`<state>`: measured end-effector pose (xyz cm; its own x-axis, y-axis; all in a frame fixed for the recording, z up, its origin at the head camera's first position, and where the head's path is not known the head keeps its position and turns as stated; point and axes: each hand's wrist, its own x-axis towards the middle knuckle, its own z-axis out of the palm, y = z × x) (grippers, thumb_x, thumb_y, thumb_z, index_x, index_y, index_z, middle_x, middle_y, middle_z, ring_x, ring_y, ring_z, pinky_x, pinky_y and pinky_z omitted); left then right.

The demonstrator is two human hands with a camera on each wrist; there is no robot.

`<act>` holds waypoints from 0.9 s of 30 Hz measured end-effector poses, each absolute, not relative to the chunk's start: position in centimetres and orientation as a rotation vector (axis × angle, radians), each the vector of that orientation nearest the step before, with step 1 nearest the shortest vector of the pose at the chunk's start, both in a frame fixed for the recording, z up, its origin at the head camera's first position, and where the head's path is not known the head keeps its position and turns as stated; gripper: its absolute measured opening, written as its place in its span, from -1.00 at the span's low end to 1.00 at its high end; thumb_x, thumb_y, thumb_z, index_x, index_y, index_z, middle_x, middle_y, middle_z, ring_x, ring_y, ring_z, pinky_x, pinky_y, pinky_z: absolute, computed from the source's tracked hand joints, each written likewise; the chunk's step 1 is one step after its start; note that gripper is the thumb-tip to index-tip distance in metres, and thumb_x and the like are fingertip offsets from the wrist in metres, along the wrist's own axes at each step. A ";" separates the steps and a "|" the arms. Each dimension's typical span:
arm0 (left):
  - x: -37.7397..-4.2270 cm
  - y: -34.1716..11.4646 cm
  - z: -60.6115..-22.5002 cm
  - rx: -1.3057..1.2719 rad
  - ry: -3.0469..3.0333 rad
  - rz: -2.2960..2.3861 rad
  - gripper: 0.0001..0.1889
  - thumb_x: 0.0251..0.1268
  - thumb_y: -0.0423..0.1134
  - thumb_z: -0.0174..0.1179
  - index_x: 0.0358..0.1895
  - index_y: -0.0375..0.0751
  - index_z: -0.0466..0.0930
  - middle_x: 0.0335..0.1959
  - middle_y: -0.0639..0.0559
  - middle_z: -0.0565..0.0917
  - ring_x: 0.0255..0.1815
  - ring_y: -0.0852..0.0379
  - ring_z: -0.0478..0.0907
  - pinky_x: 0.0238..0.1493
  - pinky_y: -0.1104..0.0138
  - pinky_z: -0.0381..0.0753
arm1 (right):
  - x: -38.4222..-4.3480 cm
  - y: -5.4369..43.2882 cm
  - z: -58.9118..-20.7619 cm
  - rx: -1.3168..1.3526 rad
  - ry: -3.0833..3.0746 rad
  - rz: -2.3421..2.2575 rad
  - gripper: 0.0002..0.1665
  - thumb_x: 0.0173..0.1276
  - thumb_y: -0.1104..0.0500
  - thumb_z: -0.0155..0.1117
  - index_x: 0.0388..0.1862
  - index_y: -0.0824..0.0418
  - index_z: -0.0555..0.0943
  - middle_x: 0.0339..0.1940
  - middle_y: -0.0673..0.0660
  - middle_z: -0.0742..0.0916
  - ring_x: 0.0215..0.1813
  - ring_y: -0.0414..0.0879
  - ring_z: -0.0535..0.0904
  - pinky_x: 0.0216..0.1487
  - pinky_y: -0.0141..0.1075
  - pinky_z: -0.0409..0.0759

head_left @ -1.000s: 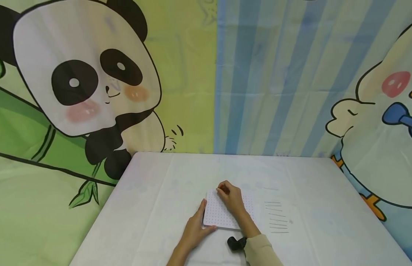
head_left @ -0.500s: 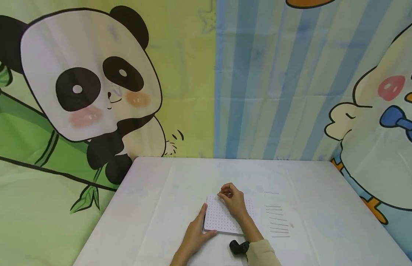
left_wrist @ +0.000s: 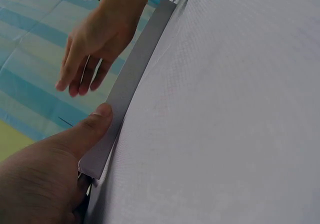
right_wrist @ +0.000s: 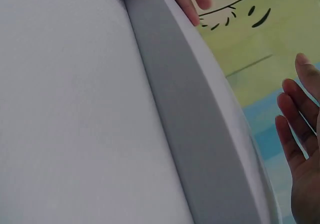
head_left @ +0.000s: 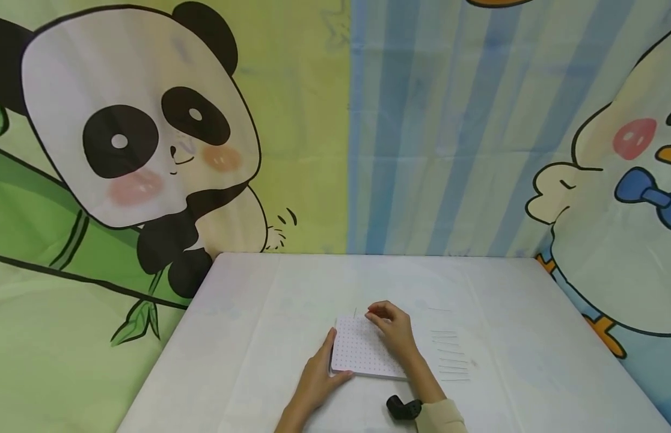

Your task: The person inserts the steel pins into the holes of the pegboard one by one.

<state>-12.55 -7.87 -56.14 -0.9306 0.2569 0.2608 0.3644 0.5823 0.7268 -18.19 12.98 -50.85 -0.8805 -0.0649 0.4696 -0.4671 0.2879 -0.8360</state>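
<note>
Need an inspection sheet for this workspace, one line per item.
Surface: white table, faint mark right of the sticks.
Job's things: dotted white board; one thin stick stands at the board's far edge, toward its left; a row of loose sticks lies right of the board, with one set apart farther off.
Clutter: nothing seen; the black device at the right wrist looks worn.
Left grip: holds the board's near left corner.
Right grip: above the board, fingers loose, nothing seen in it.
Cables: nothing seen.
Surroundings: printed backdrop with a cartoon panda and bird.
</note>
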 end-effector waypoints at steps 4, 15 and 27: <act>-12.6 -7.9 -56.0 -0.514 -2.681 -1.282 0.04 -0.09 0.01 0.37 0.44 -0.25 -0.05 0.39 -0.10 0.15 0.32 -0.10 0.21 0.28 0.08 0.23 | -16.0 15.9 -49.4 0.459 -2.246 1.548 -0.83 0.16 0.34 0.31 -0.25 0.37 0.62 -0.32 0.19 0.71 -0.27 -0.02 0.62 -0.17 -0.21 0.60; -12.7 -7.7 -55.7 -0.521 -2.669 -1.257 0.05 -0.11 0.01 0.39 0.42 -0.30 -0.02 0.38 -0.14 0.17 0.31 -0.11 0.22 0.27 0.08 0.23 | -9.3 26.6 -53.0 0.184 -2.493 1.226 -0.82 0.04 0.22 0.43 -0.35 0.00 0.68 -0.36 -0.14 0.70 -0.31 -0.25 0.52 -0.25 -0.40 0.51; -12.6 -7.7 -55.5 -0.521 -2.696 -1.290 0.05 -0.08 0.04 0.37 0.43 -0.30 -0.04 0.39 -0.13 0.14 0.33 -0.08 0.17 0.30 0.12 0.20 | -7.4 28.9 -55.7 0.120 -2.513 1.102 -0.84 -0.04 0.21 0.47 -0.50 -0.05 0.69 -0.36 -0.19 0.65 -0.29 -0.26 0.40 -0.29 -0.55 0.40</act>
<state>-12.63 -7.66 -55.50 -0.9354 0.2585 0.2413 0.3501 0.5807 0.7350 -7.43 28.90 -55.66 -0.9193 0.0772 0.3858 -0.2316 0.6866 -0.6891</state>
